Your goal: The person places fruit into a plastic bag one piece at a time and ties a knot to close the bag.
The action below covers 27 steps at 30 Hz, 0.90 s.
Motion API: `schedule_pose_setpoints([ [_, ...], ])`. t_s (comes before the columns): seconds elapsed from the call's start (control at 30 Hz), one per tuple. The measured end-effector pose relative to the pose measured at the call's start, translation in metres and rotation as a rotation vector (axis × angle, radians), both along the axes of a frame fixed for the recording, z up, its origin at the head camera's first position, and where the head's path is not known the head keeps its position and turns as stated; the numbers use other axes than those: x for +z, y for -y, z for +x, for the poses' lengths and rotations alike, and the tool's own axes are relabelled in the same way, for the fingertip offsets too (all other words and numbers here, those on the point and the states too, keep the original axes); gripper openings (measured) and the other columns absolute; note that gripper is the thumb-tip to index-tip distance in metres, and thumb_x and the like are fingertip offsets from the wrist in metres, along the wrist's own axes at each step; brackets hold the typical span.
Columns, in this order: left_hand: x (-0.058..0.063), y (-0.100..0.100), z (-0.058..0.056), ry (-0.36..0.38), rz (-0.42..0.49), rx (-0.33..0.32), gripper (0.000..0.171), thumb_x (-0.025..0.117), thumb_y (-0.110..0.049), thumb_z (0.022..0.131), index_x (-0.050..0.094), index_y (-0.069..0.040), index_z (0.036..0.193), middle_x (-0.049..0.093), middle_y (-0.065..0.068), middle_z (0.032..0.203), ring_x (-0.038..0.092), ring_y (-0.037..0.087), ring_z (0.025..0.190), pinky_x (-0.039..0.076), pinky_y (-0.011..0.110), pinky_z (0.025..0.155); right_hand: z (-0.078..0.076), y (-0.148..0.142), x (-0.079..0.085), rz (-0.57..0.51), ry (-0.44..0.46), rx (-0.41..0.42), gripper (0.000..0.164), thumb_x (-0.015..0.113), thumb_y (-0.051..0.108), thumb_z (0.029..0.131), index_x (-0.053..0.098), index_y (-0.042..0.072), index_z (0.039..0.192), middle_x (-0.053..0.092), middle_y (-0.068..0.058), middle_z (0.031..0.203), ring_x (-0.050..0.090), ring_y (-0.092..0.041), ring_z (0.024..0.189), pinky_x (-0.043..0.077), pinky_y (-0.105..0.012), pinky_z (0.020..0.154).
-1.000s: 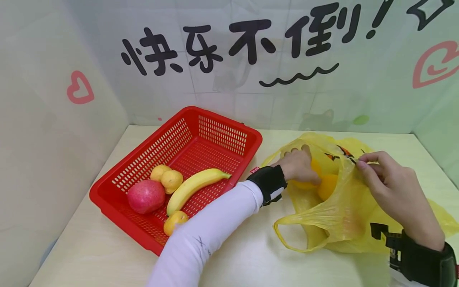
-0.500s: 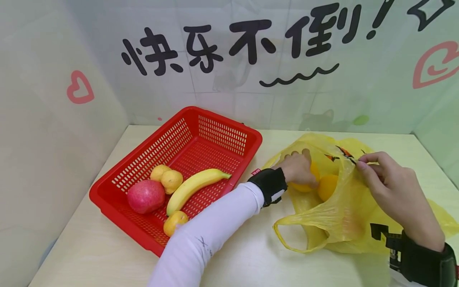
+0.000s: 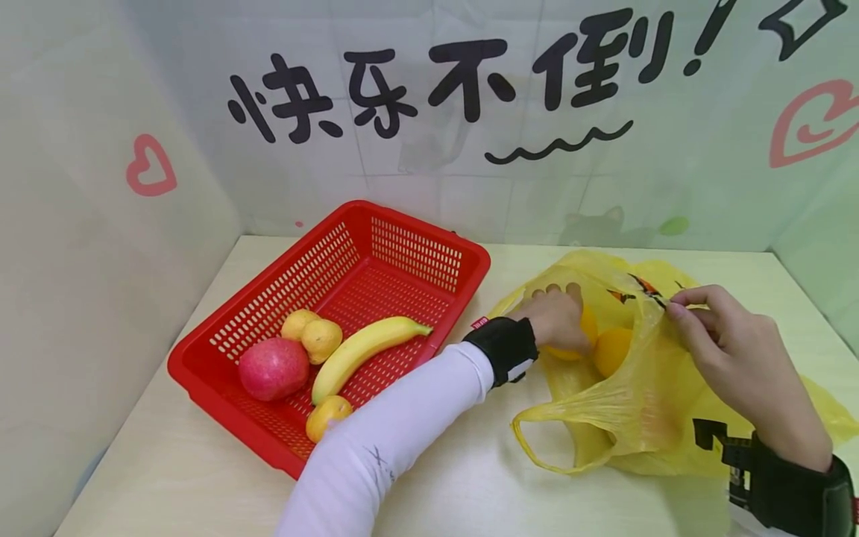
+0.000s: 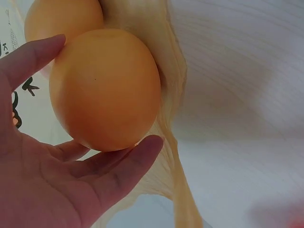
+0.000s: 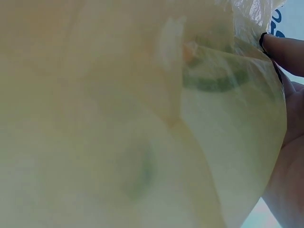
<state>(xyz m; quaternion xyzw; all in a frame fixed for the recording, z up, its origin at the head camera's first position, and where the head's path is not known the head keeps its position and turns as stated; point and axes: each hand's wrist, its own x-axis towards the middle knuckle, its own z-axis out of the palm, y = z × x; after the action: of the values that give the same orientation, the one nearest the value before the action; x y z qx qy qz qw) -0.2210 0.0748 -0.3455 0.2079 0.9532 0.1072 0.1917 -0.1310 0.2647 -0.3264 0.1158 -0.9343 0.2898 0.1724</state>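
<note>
My left hand [image 3: 554, 319] reaches into the mouth of a thin yellow plastic bag [image 3: 651, 421]. Its thumb and fingers grip an orange [image 4: 104, 90], seen closely in the left wrist view. A second orange [image 3: 612, 351] lies right beside it in the bag. On the bag's right side, my right hand [image 3: 748, 362] pinches the rim between thumb and fingertips, holding the mouth apart. The right wrist view is mostly filled by the bag's blurred film, with the right thumb [image 5: 287, 53] at its edge. Whatever lies deeper in the bag is hard to make out.
A red plastic basket [image 3: 416, 257] stands left of the bag. It holds a pomegranate [image 3: 274, 368], a banana [image 3: 365, 352] and several small yellow fruits [image 3: 321, 341]. A bag handle loop [image 3: 523, 440] lies on the pale table [image 3: 463, 477]. Printed cloth walls [image 3: 429, 194] enclose the table.
My left hand has shifted very slightly at the orange inside the bag. The right hand keeps its pinch on the rim, and the basket and its fruit stay put.
</note>
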Motion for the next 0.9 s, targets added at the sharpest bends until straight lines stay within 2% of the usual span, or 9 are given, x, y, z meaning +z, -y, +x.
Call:
schedule_pose_setpoints([
  [0.23,0.002,0.003,0.001,0.01,0.001,-0.02,0.074,0.071,-0.052,0.082,0.039,-0.018,0.139,0.053,0.002,0.12,0.052,0.02,0.101,0.047,0.03,0.087,0.0,0.0,0.0,0.001,0.005,-0.003,0.017,0.056,0.014,0.1,0.059,0.001,0.11,0.071,-0.03,0.096,0.042,0.032,0.079,0.039,-0.004,0.06],
  [0.4,0.004,0.003,0.001,0.022,0.025,-0.004,0.076,0.073,-0.052,0.08,0.039,-0.019,0.139,0.051,0.003,0.124,0.052,0.02,0.104,0.047,0.031,0.088,0.0,0.0,0.001,0.002,0.019,-0.009,0.019,0.056,0.015,0.101,0.059,0.0,0.111,0.071,-0.031,0.097,0.04,0.033,0.08,0.039,-0.002,0.061],
  [0.53,0.011,0.005,0.001,0.028,0.046,0.002,0.077,0.075,-0.051,0.079,0.039,-0.017,0.138,0.05,0.004,0.126,0.052,0.02,0.105,0.047,0.03,0.085,0.0,0.0,0.001,-0.002,0.014,-0.005,0.018,0.056,0.015,0.1,0.059,0.0,0.111,0.07,-0.031,0.097,0.041,0.033,0.079,0.039,-0.001,0.061],
  [0.67,0.021,0.009,0.004,0.051,0.049,-0.013,0.08,0.074,-0.05,0.081,0.037,-0.016,0.143,0.049,0.004,0.132,0.053,0.021,0.109,0.048,0.031,0.091,0.0,0.001,0.001,-0.003,0.006,0.003,0.018,0.056,0.014,0.1,0.059,0.0,0.111,0.071,-0.031,0.096,0.042,0.032,0.079,0.039,-0.003,0.06],
  [0.77,0.028,0.015,0.005,0.072,0.049,-0.069,0.081,0.072,-0.049,0.083,0.035,-0.015,0.147,0.047,0.004,0.136,0.051,0.019,0.112,0.047,0.03,0.094,0.0,0.001,0.001,0.0,0.003,0.002,0.018,0.055,0.014,0.101,0.059,0.0,0.111,0.071,-0.031,0.096,0.043,0.031,0.078,0.039,-0.004,0.059],
  [0.9,0.036,0.03,0.004,0.095,0.104,-0.181,0.069,0.069,-0.046,0.085,0.043,-0.01,0.138,0.054,0.002,0.119,0.051,0.016,0.103,0.046,0.023,0.082,0.001,0.001,0.001,-0.003,0.002,0.003,0.018,0.055,0.014,0.101,0.059,0.0,0.111,0.071,-0.031,0.096,0.043,0.032,0.078,0.039,-0.004,0.059],
])
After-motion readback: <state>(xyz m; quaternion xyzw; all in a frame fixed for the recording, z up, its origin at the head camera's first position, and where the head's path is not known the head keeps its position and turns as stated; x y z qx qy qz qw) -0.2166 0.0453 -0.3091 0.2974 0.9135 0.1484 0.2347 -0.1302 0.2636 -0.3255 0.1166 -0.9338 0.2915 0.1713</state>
